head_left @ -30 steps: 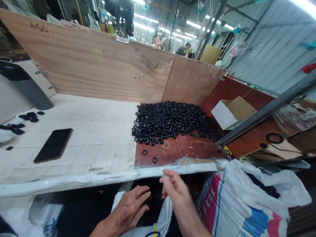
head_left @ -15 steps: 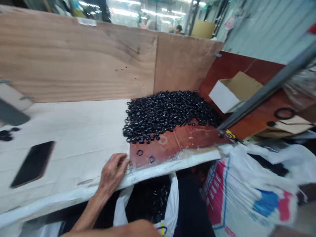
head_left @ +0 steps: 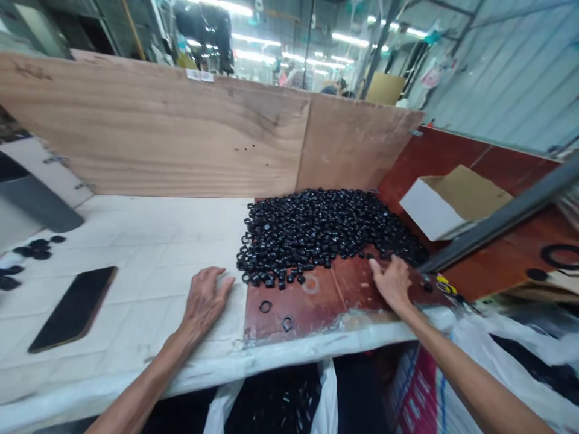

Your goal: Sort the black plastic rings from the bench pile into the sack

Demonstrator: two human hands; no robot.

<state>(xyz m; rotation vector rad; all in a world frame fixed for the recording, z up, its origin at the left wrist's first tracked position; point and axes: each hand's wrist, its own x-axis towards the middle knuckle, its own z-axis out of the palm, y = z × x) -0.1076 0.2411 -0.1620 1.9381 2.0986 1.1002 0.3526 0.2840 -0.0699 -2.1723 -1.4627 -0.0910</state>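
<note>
A wide pile of small black rings (head_left: 316,232) lies on the reddish-brown board. Near the pile's right front edge is my right hand (head_left: 392,282), its thumb apart from the fingers and its fingertips by the rings. Nothing shows in its grasp. My left hand (head_left: 205,301) rests on the white tabletop just left of the board, thumb and fingers apart, holding nothing. Two loose rings, a left one (head_left: 265,307) and a right one (head_left: 287,323), lie on the board in front of the pile.
A black phone (head_left: 75,308) lies at left, with several black pieces (head_left: 40,248) behind it. An open carton (head_left: 432,208) and a slanted metal bar (head_left: 502,217) stand at right. Below the table edge is a white bag (head_left: 329,395) of black pieces. A wooden panel (head_left: 181,138) closes the back.
My right arm has swung from low in front of me to the right, and its hand is now at the pile's edge. My left hand has shifted slightly inward from the table edge. The view has tilted.
</note>
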